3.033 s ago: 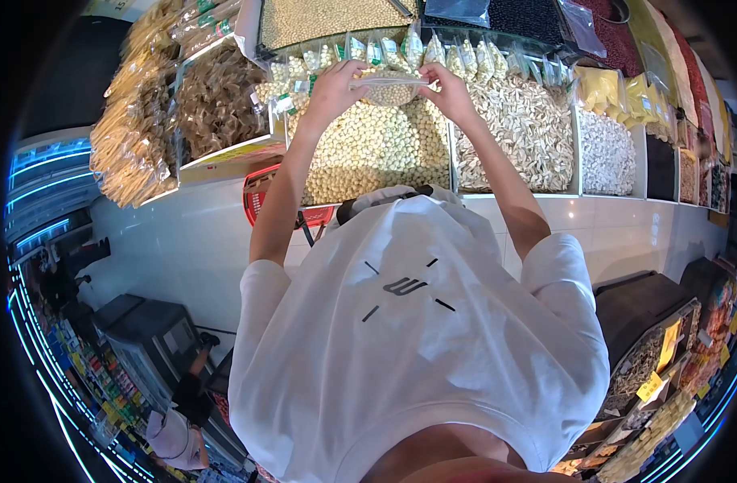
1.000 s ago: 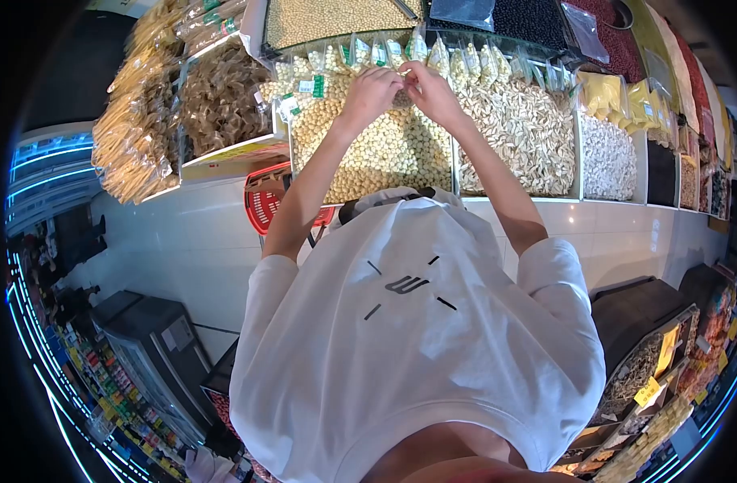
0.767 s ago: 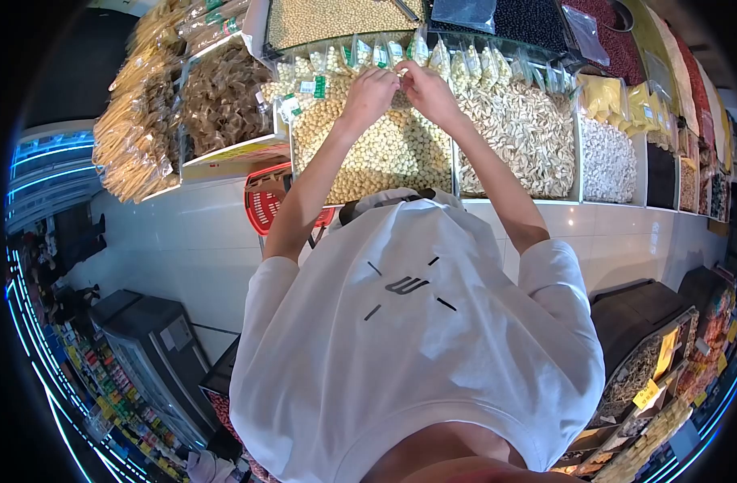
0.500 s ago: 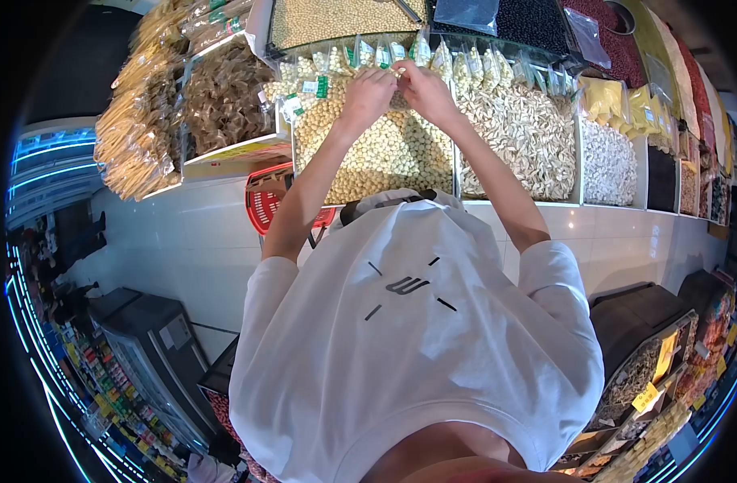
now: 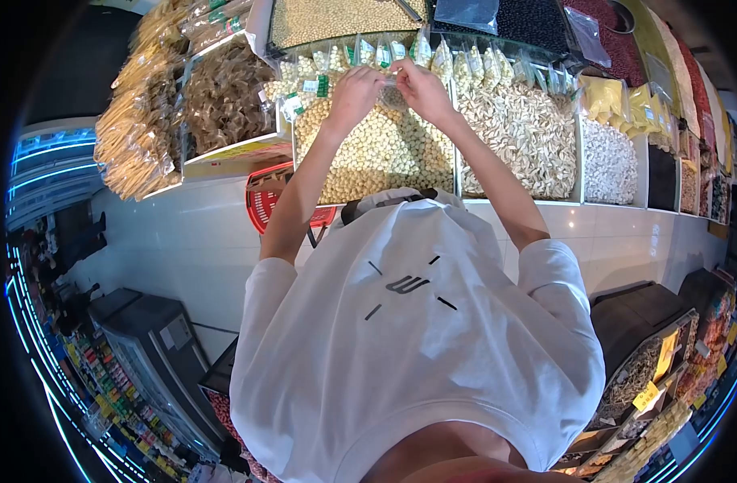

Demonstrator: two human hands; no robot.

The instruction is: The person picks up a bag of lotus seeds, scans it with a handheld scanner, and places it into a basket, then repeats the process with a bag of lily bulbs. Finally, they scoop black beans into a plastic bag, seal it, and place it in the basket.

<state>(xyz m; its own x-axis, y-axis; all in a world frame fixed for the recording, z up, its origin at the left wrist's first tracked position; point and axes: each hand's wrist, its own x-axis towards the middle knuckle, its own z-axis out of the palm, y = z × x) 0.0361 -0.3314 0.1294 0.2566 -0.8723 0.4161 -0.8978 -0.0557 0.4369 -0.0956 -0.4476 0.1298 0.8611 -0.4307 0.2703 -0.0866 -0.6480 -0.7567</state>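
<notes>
Above a bin of pale round lotus seeds (image 5: 360,153), both my hands work side by side near its back edge. My left hand (image 5: 356,97) is closed, its curled fingertips pointing toward the right. Beside it my right hand (image 5: 421,90) has thumb and fingers drawn together in a pinch. I cannot tell what the fingers hold. A greyish, rounded thing (image 5: 393,97) shows in the gap between the hands, partly hidden by them. Just behind the fingertips stands a row of small clear bags (image 5: 421,50) filled with pale seeds, some with green-and-white labels.
Right of the seeds lies a bin of pale dried slices (image 5: 517,145), then one of white pieces (image 5: 608,165). Brown dried goods (image 5: 228,97) and bagged yellow sticks (image 5: 139,121) are at left. A red basket (image 5: 264,205) stands below the counter edge.
My hands have drawn slightly apart, the left one shifting left. More of the greyish rounded thing between them shows now.
</notes>
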